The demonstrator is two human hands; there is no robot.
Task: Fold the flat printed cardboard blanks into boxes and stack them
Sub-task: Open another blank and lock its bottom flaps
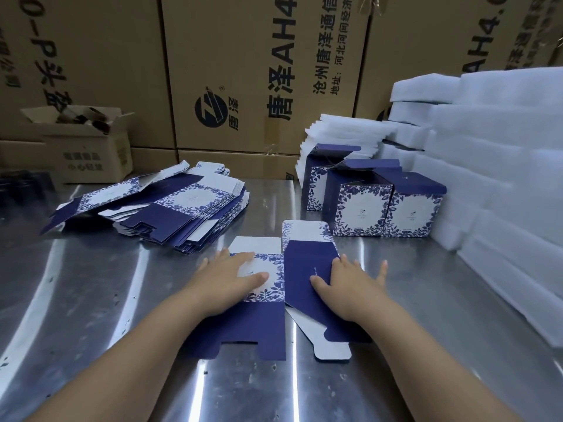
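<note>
Both palms flat on one cardboard blank

A flat navy-blue and white cardboard blank with a floral print [300, 264] lies on the shiny steel table [91, 300], right in front of the person. The left hand [227, 281] presses on its white floral panel, fingers straight and close together. The right hand [350, 287] presses on the plain navy panel beside it, fingers spread, the outer ones reaching past the panel's edge. Neither hand curls round anything.

To the far left sits a loose pile of the same flat printed blanks [182, 208]. To the far right three folded navy and floral boxes [359, 205] stand upright, side by side and touching, top flaps raised. Stacks of white foam sheets [487, 147] rise just behind and right of them. Large brown printed cartons [243, 71] fill the background, with a small open brown carton [82, 144] at the left
</note>
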